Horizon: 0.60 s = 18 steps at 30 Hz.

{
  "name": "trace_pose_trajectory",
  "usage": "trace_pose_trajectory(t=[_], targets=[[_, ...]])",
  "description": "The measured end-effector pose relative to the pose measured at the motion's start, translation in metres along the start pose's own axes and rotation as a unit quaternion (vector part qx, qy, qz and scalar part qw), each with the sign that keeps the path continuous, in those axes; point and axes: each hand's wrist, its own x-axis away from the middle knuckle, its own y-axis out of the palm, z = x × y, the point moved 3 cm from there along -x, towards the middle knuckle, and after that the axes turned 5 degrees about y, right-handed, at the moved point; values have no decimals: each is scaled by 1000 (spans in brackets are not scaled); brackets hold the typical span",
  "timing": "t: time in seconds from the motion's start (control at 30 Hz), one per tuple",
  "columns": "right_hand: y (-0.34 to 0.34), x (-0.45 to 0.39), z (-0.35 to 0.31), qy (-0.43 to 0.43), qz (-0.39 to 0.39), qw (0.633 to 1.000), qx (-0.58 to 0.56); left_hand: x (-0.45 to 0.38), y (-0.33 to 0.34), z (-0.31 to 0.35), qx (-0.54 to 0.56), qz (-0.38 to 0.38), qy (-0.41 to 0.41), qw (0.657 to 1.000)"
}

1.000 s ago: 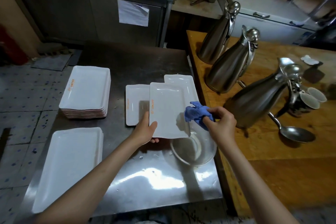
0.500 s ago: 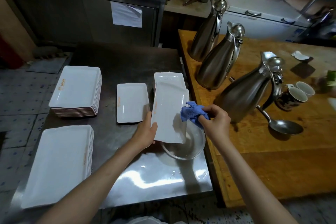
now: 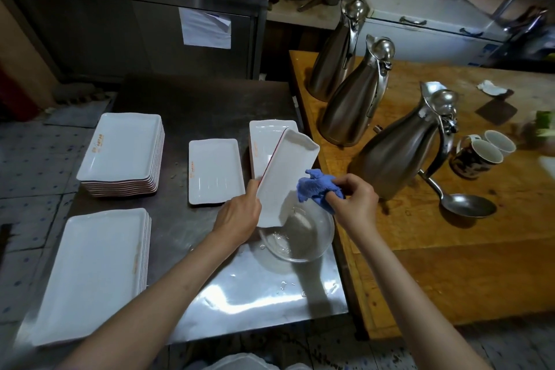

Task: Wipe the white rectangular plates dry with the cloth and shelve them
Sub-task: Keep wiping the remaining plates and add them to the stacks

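My left hand (image 3: 238,215) grips a white rectangular plate (image 3: 286,177) by its lower left edge and holds it tilted on its side above a glass bowl (image 3: 300,245). My right hand (image 3: 356,203) pinches a crumpled blue cloth (image 3: 316,186) against the plate's right side. A single white plate (image 3: 214,170) lies flat on the steel table (image 3: 192,108), and another (image 3: 264,137) lies partly hidden behind the held one. Two stacks of white plates stand at the left, one farther away (image 3: 123,150) and one nearer (image 3: 90,270).
Three steel jugs (image 3: 393,150) stand on the wooden counter (image 3: 480,249) to the right, with a ladle (image 3: 462,203) and two mugs (image 3: 480,156). A steel cabinet (image 3: 192,30) with a paper sheet stands behind the table. Water drops lie on the table near the bowl.
My left hand has turned the plate from nearly flat up onto its edge, showing its underside. The blue cloth stays at its right side. The view has shifted slightly.
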Motion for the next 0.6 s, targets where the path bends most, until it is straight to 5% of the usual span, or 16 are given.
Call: trace_pose_trajectory(t=[0.33, 0.6], targets=[[0, -2, 1, 6, -4, 1000, 7, -3, -3, 8, -54, -13, 46, 997], [3, 3, 1, -23, -24, 999, 0, 6, 1, 10, 221, 35, -87, 971]])
